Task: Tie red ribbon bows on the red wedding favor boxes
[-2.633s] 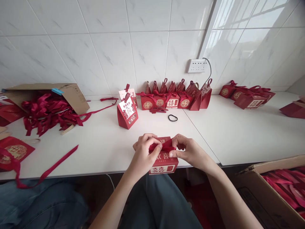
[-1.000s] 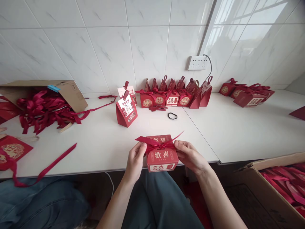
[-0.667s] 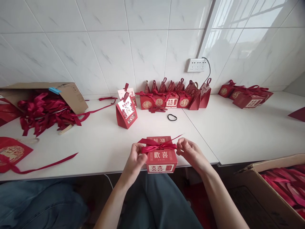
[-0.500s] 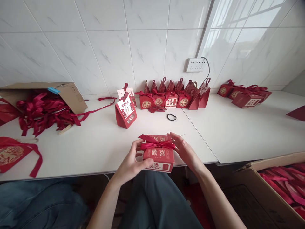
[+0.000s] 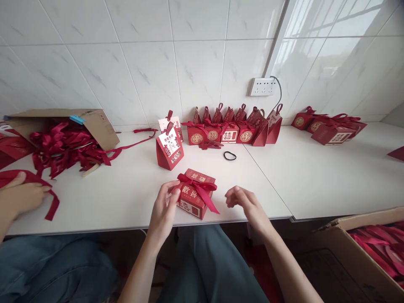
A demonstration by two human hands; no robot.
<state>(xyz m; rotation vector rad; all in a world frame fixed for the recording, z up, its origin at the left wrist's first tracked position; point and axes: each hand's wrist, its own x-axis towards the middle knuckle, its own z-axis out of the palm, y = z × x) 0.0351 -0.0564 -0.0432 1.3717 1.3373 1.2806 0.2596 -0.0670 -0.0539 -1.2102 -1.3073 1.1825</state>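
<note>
A red gift box (image 5: 193, 195) with gold and white Chinese characters rests on the white table near its front edge, turned at an angle. Around it runs a red ribbon (image 5: 198, 184) tied in a bow, one tail hanging over the box's right side. My left hand (image 5: 164, 202) grips the box's left end between thumb and fingers. To the right, apart from the box, my right hand (image 5: 244, 204) hovers with loosely bent fingers, and I see nothing in it.
Behind stand upright red gift bags (image 5: 170, 148) and a row of red boxes (image 5: 229, 134). A black hair tie (image 5: 229, 156) lies in front. At left, a cardboard box (image 5: 102, 128) spills ribbons, and another person's hand (image 5: 28, 193) touches ribbon. A carton (image 5: 334, 248) sits lower right.
The box has turned and now rests on the table. My right hand has come away from it to the right. Another person's hand has entered at the left.
</note>
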